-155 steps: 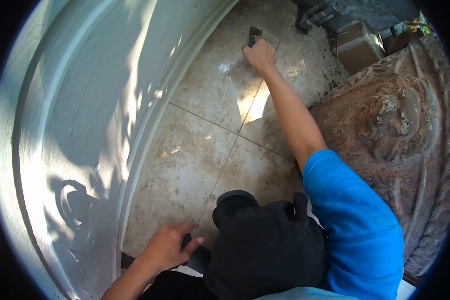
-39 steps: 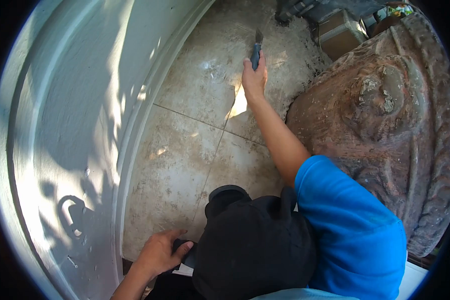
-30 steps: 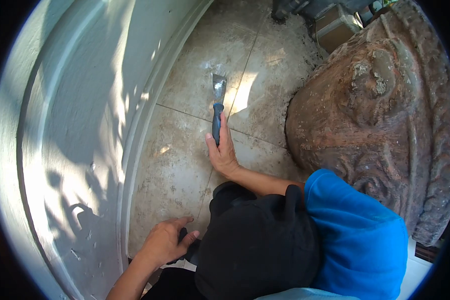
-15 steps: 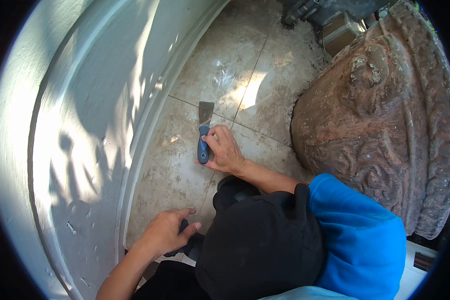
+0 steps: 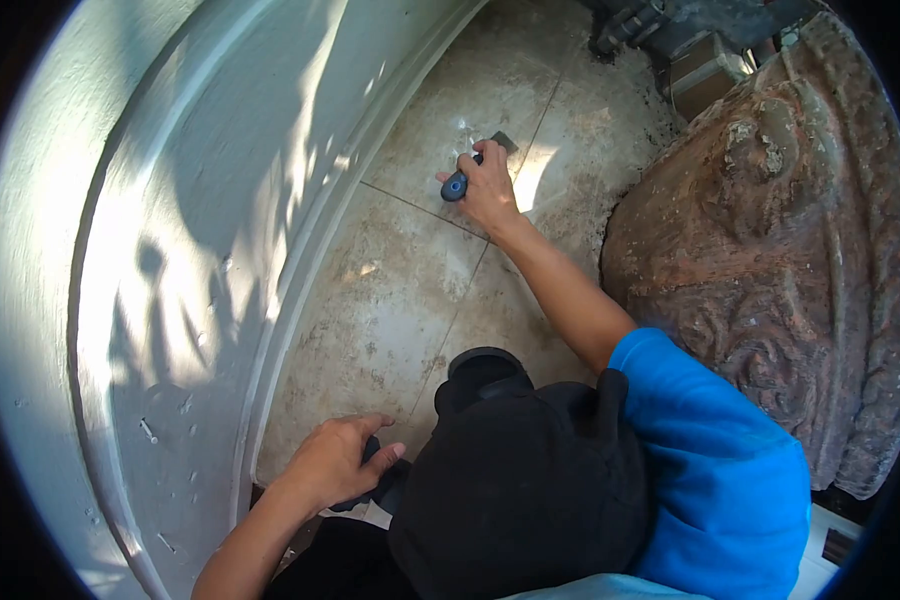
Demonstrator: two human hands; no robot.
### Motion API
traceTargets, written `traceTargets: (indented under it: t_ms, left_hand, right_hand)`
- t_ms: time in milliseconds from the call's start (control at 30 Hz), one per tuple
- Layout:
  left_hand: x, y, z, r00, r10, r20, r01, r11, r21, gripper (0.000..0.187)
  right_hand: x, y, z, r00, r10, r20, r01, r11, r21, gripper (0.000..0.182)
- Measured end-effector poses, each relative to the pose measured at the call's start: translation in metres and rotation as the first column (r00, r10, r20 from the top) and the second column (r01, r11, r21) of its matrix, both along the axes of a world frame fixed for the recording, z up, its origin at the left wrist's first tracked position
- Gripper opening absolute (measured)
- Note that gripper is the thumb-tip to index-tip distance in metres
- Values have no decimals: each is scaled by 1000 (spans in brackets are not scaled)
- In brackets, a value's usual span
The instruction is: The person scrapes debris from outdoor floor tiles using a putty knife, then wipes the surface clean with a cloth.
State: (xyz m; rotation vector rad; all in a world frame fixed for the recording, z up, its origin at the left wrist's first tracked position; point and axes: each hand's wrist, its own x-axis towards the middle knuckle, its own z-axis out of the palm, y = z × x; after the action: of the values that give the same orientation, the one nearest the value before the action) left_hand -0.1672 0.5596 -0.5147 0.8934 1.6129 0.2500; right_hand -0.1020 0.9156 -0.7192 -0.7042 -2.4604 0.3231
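My right hand [image 5: 493, 198] is wrapped around a putty knife [image 5: 455, 187] with a blue and black handle. Its flat metal blade points up and to the right, close over the dirty floor tiles [image 5: 390, 285], beside a bright patch of sunlight. Part of the handle is hidden by my fingers. Down at the lower left, my left hand [image 5: 332, 465] is empty, thumb and forefinger spread apart, beside a dark shoe.
A curved white wall [image 5: 185, 330] with a baseboard runs along the left. To the right stands a large weathered brown pot [image 5: 710, 250] with raised ornament. A box [image 5: 705, 75] sits behind it. My black-clad knee [image 5: 510, 480] fills the lower middle.
My right hand has moved forward, up and to the right over the tiles with the putty knife, whose blade has turned to the right. The left hand has stayed in place.
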Motion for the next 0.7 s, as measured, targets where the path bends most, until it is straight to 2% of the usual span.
traceTargets:
  t_ms: [100, 167, 233, 333, 367, 433, 467, 567, 667, 700]
  left_hand:
    - [0, 2, -4, 1000, -24, 12, 24, 1000, 8, 48]
    - [0, 3, -10, 999, -38, 28, 38, 999, 4, 48]
    - [-2, 6, -16, 998, -47, 29, 47, 999, 2, 48]
    - [-9, 13, -12, 997, -59, -49, 61, 997, 39, 48]
    - [-10, 14, -8, 995, -55, -85, 60, 997, 53, 48]
    - [-12, 19, 0, 997, -34, -66, 34, 999, -4, 47]
    - [-11, 17, 2, 998, -21, -56, 19, 999, -34, 47]
    - [-7, 0, -10, 1000, -3, 12, 3, 1000, -30, 47]
    - [-5, -3, -10, 999, -8, 38, 10, 999, -47, 47]
    - [-5, -2, -10, 1000, -18, 15, 18, 999, -37, 47]
  right_hand:
    - [-7, 3, 15, 999, -41, 14, 43, 992, -121, 37]
    - [-3, -40, 28, 991, 122, -53, -131, 964, -234, 40]
    - [8, -99, 22, 937, 349, 26, -328, 901, -283, 42]
    - [18, -112, 10, 889, 449, 93, -415, 873, -255, 43]
    - [15, -90, 2, 914, 400, 74, -373, 898, -234, 41]
    - [6, -33, -6, 978, 186, 90, -170, 972, -165, 39]
    - [2, 0, -11, 985, 111, 132, -101, 991, -83, 37]
    - [-13, 53, -14, 998, -42, 56, 40, 998, 40, 37]
    - [-24, 27, 20, 999, 13, -34, -23, 951, -308, 36]
    - [-21, -2, 37, 992, 107, -60, -121, 938, -326, 36]
